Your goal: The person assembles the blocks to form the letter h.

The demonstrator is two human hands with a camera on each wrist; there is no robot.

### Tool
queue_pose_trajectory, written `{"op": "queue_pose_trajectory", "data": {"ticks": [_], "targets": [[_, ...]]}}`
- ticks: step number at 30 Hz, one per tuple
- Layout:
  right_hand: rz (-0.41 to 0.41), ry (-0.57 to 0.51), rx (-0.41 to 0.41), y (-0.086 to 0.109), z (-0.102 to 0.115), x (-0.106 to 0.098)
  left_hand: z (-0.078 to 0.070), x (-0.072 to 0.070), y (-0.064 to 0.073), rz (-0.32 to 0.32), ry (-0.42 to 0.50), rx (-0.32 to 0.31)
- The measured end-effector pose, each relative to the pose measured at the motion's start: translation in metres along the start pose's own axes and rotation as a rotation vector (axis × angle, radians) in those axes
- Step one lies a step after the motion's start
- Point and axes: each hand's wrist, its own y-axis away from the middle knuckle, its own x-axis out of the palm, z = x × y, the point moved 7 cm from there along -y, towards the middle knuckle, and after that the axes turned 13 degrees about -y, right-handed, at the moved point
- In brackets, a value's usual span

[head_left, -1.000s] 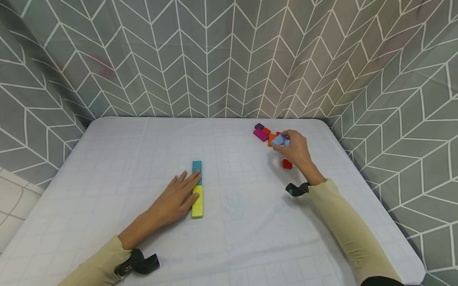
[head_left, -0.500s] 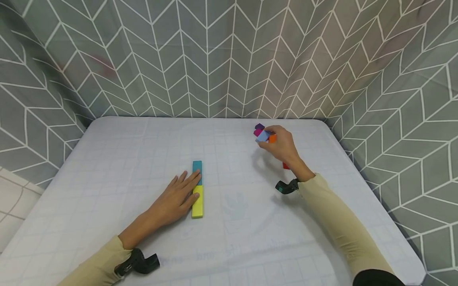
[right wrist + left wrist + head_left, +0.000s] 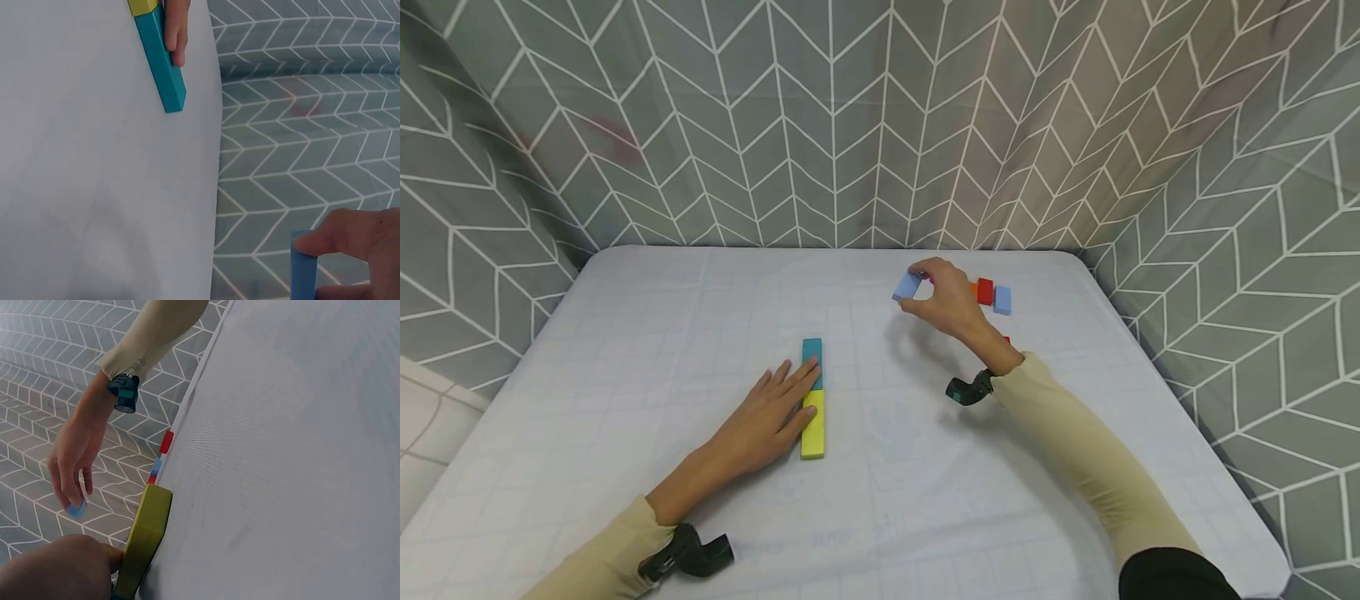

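My left hand rests with spread, straight fingers on a teal block and a yellow block, which lie end to end in one line on the table. Between thumb and fingers, my right hand pinches a light blue block above the far part of the table. The right wrist view has that light blue block upright under the thumb, with the teal block farther off. In the left wrist view the yellow block is close up, the left thumb touching its side.
Right of my right hand lie a red block, a second light blue block and part of an orange one. Another red block is mostly hidden by the forearm. A patterned curtain hangs behind the table's far edge.
My right hand has moved left with the light blue block, away from the other loose blocks, uncovering the second light blue block and a red one. The left hand has stayed put.
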Motion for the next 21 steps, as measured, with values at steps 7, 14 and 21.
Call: {"op": "queue_pose_trajectory", "data": {"ticks": [7,14,21], "targets": [[0.058,0.008,-0.023,-0.007,0.016,0.018,0.001,0.0,0.0,0.016,-0.005,-0.009],[0.089,-0.024,-0.031,-0.01,0.024,0.031,0.001,-0.001,0.0,0.009,0.004,-0.009],[0.116,-0.032,-0.035,-0.015,0.025,0.046,0.0,0.0,0.0,0.013,0.006,-0.011]]}}
